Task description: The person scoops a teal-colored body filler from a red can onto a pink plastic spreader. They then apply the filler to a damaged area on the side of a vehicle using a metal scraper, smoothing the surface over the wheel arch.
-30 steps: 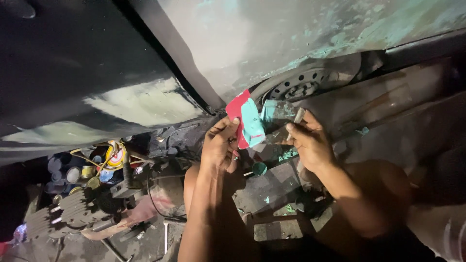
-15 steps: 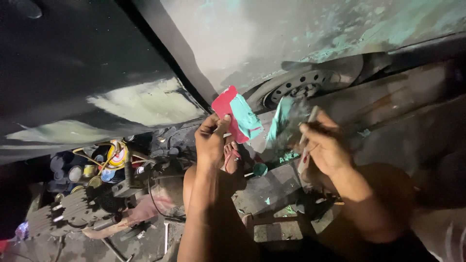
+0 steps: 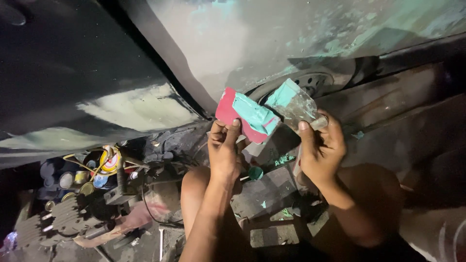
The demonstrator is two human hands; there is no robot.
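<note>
- The left hand [image 3: 224, 151] is seen at the centre of the frame, fingers clenched around a red card [image 3: 233, 114], which is held up by its lower edge.
- A thick smear of teal putty [image 3: 256, 116] is carried on the upper face of that card, running from its middle towards its right edge.
- The right hand [image 3: 321, 150] is raised just right of centre, gripping a flat scraper [image 3: 297, 104]; the blade is pinched between thumb and fingers.
- The scraper's tip is coated in the same teal putty, and it is held just beside the red card, slightly above it; whether the two touch cannot be told.
- Behind both hands, a car body panel [image 3: 272, 43] is spread across the upper half of the frame, pale grey and streaked with teal patches.
- A wheel [image 3: 310, 82] is glimpsed just behind the scraper, tucked under the panel.
- At the lower left of the frame, a cluster of small tins [image 3: 104, 167] and cluttered tools is made out on the ground.
- Teal drips are spotted on a grimy slab [image 3: 272, 184] below the hands, at centre.
</note>
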